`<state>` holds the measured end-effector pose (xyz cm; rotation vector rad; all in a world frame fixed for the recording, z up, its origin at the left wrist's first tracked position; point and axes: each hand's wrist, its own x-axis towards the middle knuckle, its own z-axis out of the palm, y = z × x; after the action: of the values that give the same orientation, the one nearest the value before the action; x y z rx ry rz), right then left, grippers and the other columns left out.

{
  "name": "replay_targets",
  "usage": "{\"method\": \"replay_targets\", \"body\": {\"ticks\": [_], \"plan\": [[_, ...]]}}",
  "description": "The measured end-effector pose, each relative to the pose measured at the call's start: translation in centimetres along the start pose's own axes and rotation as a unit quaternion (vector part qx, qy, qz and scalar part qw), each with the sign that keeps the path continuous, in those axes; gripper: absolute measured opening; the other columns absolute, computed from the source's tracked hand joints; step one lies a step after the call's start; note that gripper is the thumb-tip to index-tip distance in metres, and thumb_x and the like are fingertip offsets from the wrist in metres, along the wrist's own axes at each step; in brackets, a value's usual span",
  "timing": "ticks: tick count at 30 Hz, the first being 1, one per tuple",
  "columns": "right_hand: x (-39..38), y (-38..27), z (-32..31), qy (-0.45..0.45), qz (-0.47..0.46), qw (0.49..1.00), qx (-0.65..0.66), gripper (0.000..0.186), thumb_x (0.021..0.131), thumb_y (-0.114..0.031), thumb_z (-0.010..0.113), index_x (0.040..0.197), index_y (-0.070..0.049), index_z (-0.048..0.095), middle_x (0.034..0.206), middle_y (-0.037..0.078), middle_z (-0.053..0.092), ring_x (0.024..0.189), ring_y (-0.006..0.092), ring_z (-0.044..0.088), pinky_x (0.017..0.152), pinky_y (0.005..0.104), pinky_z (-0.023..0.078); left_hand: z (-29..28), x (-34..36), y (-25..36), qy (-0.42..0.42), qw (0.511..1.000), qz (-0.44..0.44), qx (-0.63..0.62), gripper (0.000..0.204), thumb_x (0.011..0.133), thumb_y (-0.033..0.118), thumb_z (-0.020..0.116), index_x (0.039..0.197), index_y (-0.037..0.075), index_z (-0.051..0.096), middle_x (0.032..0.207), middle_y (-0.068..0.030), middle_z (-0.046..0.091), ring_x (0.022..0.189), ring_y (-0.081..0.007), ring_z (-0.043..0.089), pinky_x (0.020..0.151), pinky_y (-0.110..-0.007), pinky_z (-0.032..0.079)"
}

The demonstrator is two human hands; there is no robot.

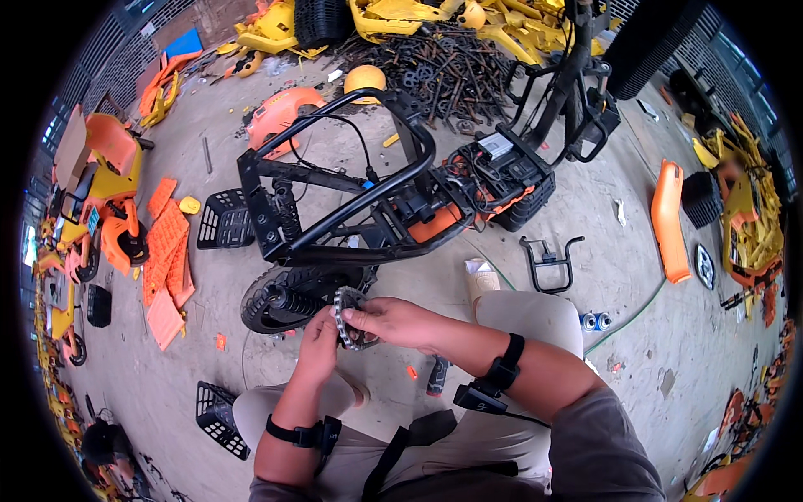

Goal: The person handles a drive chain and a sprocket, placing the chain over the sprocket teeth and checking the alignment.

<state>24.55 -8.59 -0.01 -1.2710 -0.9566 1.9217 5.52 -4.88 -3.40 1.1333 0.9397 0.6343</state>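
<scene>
I hold a round, toothed metal sprocket (344,303) upright between my two hands, just in front of the wheel. The fingers of my left hand (316,341) are closed on its left edge. My right hand (391,321) grips it from the other side, with the thumb across its face. What looks like a chain runs along its rim, though the fingers partly cover it. Beyond my hands, a black scooter or e-bike frame (360,201) lies on the floor. Its wheel (266,311), with a black coil spring, sits at the near left.
A cordless power tool (437,376) lies between my legs. Around me are a black bracket (552,263), two blue-and-white cans (595,321), black baskets (224,219) and orange panels (167,251). Farther off lie a heap of cranks and chainrings (452,75) and yellow body parts (272,29).
</scene>
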Motion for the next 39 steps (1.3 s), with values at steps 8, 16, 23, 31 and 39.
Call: {"method": "replay_targets", "body": {"ticks": [8, 16, 23, 31, 39], "plan": [[1.2, 1.7, -0.4, 0.058, 0.001, 0.998, -0.017, 0.057, 0.089, -0.051, 0.065, 0.093, 0.005, 0.069, 0.079, 0.008, 0.066, 0.072, 0.0151, 0.061, 0.066, 0.0305, 0.048, -0.4, 0.7, -0.9, 0.034, 0.975, 0.063, 0.211, 0.025, 0.104, 0.015, 0.041, 0.100, -0.002, 0.059, 0.084, -0.0027, 0.059, 0.081, -0.0094, 0.051, 0.074, -0.026, 0.045], [0.7, 1.2, -0.9, 0.094, -0.012, 0.995, -0.018, 0.054, 0.084, -0.052, 0.070, 0.087, 0.002, 0.070, 0.078, 0.008, 0.066, 0.069, 0.0161, 0.061, 0.063, 0.0308, 0.049, -1.7, 1.1, -2.0, 0.051, 0.954, 0.079, 0.283, 0.033, 0.104, 0.024, 0.043, 0.110, -0.004, 0.060, 0.090, -0.0065, 0.064, 0.082, -0.0117, 0.057, 0.072, -0.029, 0.048], [4.7, 1.2, 1.0, 0.081, 0.001, 0.996, 0.023, 0.048, 0.086, -0.046, 0.067, 0.086, 0.002, 0.071, 0.073, 0.009, 0.065, 0.061, 0.0174, 0.059, 0.055, 0.0341, 0.046, -4.1, 2.3, -3.5, 0.147, 0.979, -0.040, 0.137, 0.044, 0.102, 0.045, 0.042, 0.112, 0.004, 0.055, 0.087, -0.0069, 0.063, 0.064, -0.0123, 0.062, 0.046, -0.025, 0.051], [5.1, -0.8, 2.2, 0.099, -0.056, 0.991, -0.070, 0.061, 0.084, -0.056, 0.064, 0.105, 0.000, 0.071, 0.102, 0.019, 0.071, 0.094, 0.0329, 0.068, 0.085, 0.0388, 0.052, -3.7, 1.8, -1.3, 0.172, 0.975, 0.048, 0.133, 0.048, 0.098, 0.023, 0.052, 0.140, 0.002, 0.043, 0.130, -0.0133, 0.052, 0.110, -0.0226, 0.059, 0.074, -0.033, 0.059], [4.8, -0.8, 1.3, 0.059, -0.102, 0.978, -0.173, 0.066, 0.089, -0.062, 0.055, 0.095, 0.001, 0.072, 0.091, 0.019, 0.071, 0.085, 0.0308, 0.069, 0.078, 0.0402, 0.053, -4.2, 1.7, -2.0, 0.201, 0.963, 0.101, 0.150, 0.045, 0.097, 0.021, 0.051, 0.136, -0.002, 0.047, 0.128, -0.0136, 0.054, 0.107, -0.0221, 0.060, 0.085, -0.034, 0.054]]}}
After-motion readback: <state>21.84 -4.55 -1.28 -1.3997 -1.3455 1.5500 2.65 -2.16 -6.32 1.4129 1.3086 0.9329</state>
